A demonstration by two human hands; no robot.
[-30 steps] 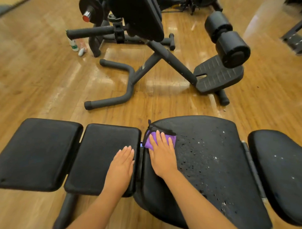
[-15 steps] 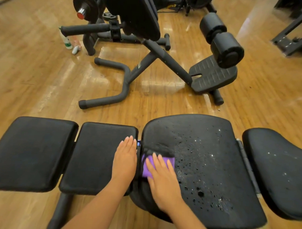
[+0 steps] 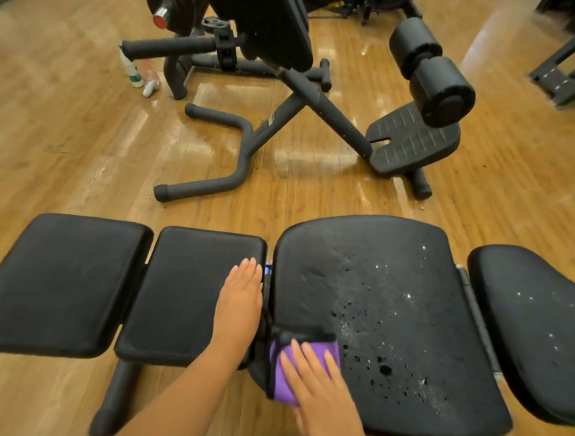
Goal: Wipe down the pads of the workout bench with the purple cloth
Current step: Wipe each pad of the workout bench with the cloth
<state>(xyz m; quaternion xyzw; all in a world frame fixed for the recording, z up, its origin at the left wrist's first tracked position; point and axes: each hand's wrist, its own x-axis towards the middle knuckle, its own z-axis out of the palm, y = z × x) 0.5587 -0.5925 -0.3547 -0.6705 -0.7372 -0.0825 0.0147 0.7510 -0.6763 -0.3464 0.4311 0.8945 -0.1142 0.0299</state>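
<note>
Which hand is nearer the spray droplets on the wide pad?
Right. The right hand presses the purple cloth on that wide pad, just left of the droplets; the left hand lies flat on the neighbouring pad.

Right hand flat, fingers straight, pressing purple cloth onto the near left corner of the wide pad; the cloth overhangs the near edge. Droplets speckle that pad right of the cloth. Left hand lies flat on the next pad, at its right edge. End pads far left and far right. Wood floor; black frame beyond, white bottle near it.
</note>
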